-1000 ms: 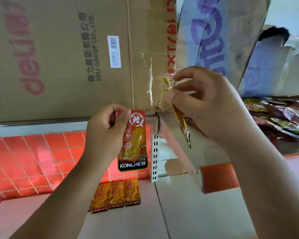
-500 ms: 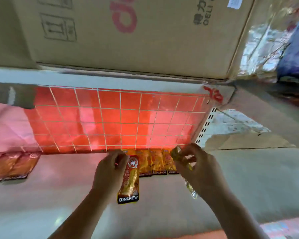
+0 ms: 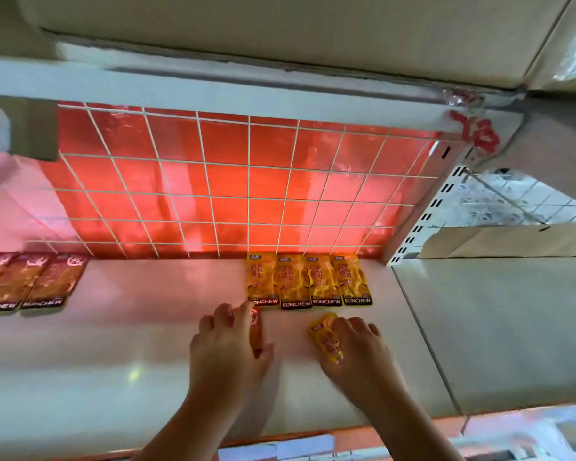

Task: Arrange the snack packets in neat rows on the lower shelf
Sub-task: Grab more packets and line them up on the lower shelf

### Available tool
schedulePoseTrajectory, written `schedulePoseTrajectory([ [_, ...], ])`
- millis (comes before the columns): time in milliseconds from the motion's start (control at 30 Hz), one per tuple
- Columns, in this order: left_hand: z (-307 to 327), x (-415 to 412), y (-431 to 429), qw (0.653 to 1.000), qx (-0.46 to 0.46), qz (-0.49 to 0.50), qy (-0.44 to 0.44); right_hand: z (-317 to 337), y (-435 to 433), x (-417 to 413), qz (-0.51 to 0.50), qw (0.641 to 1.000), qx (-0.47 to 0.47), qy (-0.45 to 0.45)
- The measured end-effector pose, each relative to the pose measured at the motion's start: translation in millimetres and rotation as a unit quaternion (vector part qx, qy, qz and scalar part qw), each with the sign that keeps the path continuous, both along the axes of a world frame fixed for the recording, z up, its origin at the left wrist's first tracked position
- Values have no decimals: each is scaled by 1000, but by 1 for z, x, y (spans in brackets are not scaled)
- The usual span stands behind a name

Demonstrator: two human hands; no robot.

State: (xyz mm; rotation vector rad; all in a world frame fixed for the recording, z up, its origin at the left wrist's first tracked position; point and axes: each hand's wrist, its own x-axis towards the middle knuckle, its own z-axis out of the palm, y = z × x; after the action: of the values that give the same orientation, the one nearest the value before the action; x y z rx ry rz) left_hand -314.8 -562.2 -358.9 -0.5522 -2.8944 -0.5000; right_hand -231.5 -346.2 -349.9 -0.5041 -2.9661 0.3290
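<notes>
Several yellow KONCHEW snack packets (image 3: pixel 308 281) lie side by side in a row at the back of the white lower shelf (image 3: pixel 130 354), against the red tiled wall. My left hand (image 3: pixel 228 351) presses a red-orange packet (image 3: pixel 256 331) onto the shelf just in front of the row's left end; most of that packet is hidden under my fingers. My right hand (image 3: pixel 354 352) holds a yellow packet (image 3: pixel 326 339) tilted on the shelf in front of the row's middle.
Two darker red KONCHEW packets (image 3: pixel 30 284) lie at the shelf's far left. A white slotted upright (image 3: pixel 423 214) bounds the shelf on the right, with another shelf section (image 3: pixel 499 327) beyond it. A cardboard box (image 3: pixel 280 24) sits on the shelf above.
Both hands have come down from in front of the upper boxes to the lower shelf, bringing their packets to its surface in front of the row. The view has tilted downward.
</notes>
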Motion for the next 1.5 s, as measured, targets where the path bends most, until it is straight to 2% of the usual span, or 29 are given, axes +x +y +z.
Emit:
schedulePoseTrajectory([
  [67, -7, 11, 2, 1000, 5, 4, -2, 1, 6, 1, 15, 999, -17, -25],
  [133, -13, 16, 0, 1000, 18, 13, -1, 3, 11, -1, 35, 998, -54, -12],
  [200, -17, 18, -2, 999, 35, 23, 2, 2, 20, -4, 40, 992, -106, 58],
  [267, -21, 16, -5, 998, 55, 28, 2, 3, 38, -10, 0, 980, -135, 147],
  [333, -24, 13, -5, 996, 80, 29, 2, 10, 64, -21, -61, 972, -144, 175],
  [467, -24, 14, -4, 995, 93, 35, -6, 10, 103, -54, -149, 971, -132, 136],
  [600, -22, 16, -4, 994, 103, 47, 0, -5, 118, -82, -180, 970, -121, 113],
  [833, -22, 16, -3, 991, 114, 63, 5, -22, 120, -87, -170, 976, -57, 124],
  [1300, -23, 15, -2, 990, 95, 92, 44, -24, 126, -86, -149, 977, -91, 123],
  [1500, -25, 14, -2, 991, 86, 99, 36, -22, 126, -83, -153, 976, -94, 121],
])
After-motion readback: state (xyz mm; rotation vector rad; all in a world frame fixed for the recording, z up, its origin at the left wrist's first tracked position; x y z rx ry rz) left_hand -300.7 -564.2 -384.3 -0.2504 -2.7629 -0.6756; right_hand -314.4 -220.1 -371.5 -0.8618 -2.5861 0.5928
